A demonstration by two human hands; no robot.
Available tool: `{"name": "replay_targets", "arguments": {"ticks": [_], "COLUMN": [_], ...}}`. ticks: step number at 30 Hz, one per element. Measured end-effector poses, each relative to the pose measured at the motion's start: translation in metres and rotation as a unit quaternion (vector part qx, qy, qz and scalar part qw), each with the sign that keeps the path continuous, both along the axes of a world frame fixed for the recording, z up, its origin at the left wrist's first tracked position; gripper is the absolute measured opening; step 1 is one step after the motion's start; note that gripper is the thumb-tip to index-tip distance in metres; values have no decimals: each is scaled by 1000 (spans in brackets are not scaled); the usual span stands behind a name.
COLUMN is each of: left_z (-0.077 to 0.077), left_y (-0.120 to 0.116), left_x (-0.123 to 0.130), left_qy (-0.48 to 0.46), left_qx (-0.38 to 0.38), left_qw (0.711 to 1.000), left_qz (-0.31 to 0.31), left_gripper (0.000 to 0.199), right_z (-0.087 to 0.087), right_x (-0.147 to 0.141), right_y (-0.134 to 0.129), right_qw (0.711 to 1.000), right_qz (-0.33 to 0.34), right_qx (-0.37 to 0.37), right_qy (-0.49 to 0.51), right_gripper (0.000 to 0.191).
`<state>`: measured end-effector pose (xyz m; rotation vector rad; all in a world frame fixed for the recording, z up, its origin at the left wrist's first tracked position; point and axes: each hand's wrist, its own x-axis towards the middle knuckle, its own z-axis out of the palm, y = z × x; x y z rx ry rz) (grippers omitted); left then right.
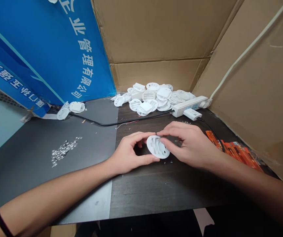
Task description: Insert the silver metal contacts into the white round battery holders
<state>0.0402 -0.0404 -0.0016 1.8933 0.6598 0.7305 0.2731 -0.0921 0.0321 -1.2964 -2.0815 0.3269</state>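
Left hand (129,153) holding a round white plastic piece (158,152) by its edge, fingers at the top rim, thumb at the bottom rim; grip closed on it. Piece tilted, slatted inner face showing, held over the dark wood-grain part of the table (141,194). Right hand (189,141) at the upper right of the same piece, thumb on its face, index fingertip at the top rim, close to the left fingertips; whether it clamps anything, cannot tell. A few tiny bits on the table just beside the piece. Heap of similar white discs (151,98) behind the hands, against the cardboard wall (156,33); smaller group of white discs (71,109) farther left, near the blue printed board (57,59). Loose pile of small shiny metal parts (63,152) on the grey left part of the table. White power strip (190,106) right of the heap, black cable running left from it, white adapter (192,114) alongside. Orange strips (237,153) on the right, partly behind the right forearm.
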Motion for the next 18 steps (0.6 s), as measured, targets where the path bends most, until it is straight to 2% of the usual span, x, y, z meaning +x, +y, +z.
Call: {"name": "replay_targets", "arguments": {"ticks": [4,8,16,18], "left_z": [3,3,2,2], "left_y": [-1,-1,1,1], "left_x": [0,0,0,-1], "left_qy": [12,2,2,3], "left_qx": [8,4,15,22], "left_qw": [1000,1000,1000,1000], "left_qz": [-10,-13,-16,-17], "left_gripper": [67,67,67,67], "right_z": [0,0,2,4], "right_x": [2,3,-5,-5], "right_y": [1,-1,-2,-1], "right_qw": [1000,1000,998,994], "right_qz": [8,21,-18,-41], "right_qx": [-1,-10,-48,-79], "right_qy": [19,-3,45,62], "right_gripper": [10,10,13,10]}}
